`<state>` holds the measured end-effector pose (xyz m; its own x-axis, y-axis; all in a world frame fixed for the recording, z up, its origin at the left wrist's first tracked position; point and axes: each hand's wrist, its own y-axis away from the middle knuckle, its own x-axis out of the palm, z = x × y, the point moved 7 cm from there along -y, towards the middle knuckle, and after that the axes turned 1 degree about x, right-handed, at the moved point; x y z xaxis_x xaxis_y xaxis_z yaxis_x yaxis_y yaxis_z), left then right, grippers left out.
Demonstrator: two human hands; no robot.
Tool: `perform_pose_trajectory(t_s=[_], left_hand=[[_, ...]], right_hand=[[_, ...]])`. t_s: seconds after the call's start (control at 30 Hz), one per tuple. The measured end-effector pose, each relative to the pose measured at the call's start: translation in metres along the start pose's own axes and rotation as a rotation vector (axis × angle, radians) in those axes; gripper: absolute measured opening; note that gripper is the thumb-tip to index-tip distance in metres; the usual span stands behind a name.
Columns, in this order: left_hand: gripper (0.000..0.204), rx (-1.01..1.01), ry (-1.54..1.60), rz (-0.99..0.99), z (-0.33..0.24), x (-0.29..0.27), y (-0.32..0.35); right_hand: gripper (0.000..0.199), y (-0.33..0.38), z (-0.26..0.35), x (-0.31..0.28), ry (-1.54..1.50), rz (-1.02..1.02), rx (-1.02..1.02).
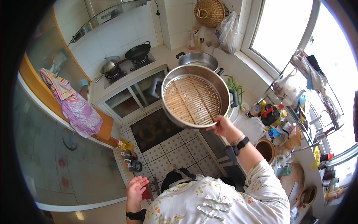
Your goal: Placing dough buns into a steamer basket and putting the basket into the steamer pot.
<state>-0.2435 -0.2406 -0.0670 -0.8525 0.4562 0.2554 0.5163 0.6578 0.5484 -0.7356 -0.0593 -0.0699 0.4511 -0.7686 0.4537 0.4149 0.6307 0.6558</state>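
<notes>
1. Fingers of the right hand (226,128) grip the rim of one steel pot (223,89), held up before the counter (163,56); the left hand's (137,189) curl loosely, half open.
2. Inside it: one slatted rack (192,100).
3. On the stove (130,68): one black wok (138,51), one lidded pan (109,65).
4. Behind: one second pot (198,58).
5. At floor level: three bottles (128,154), one yellow, two dark.

Pretty bright, lit by daylight from the window (279,31) on the right, totally blown out there. Catches a soft shine on the steel pot (218,80). Bends hard toward the edges, goes black at the corners.
</notes>
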Motion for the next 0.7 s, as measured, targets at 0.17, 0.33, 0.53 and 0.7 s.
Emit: perform_pose_trajectory(t_s=[0.17,0.33,0.53,0.7], left_hand=[[0.029,-0.042,-0.026,0.065,-0.032,0.006,-0.110],[0.022,0.001,0.061,0.045,-0.101,-0.007,-0.233],[0.020,-0.025,0.076,0.050,-0.183,-0.004,-0.339],[0.021,-0.121,0.076,0.036,-0.208,-0.011,-0.398]], right_hand=[[0.039,-0.119,0.143,0.019,-0.075,0.024,-0.096],[0.038,-0.231,0.235,0.035,-0.088,-0.159,-0.105],[0.039,-0.315,0.291,-0.003,-0.117,-0.353,-0.072],[0.036,-0.325,0.299,-0.020,-0.079,-0.437,-0.090]])
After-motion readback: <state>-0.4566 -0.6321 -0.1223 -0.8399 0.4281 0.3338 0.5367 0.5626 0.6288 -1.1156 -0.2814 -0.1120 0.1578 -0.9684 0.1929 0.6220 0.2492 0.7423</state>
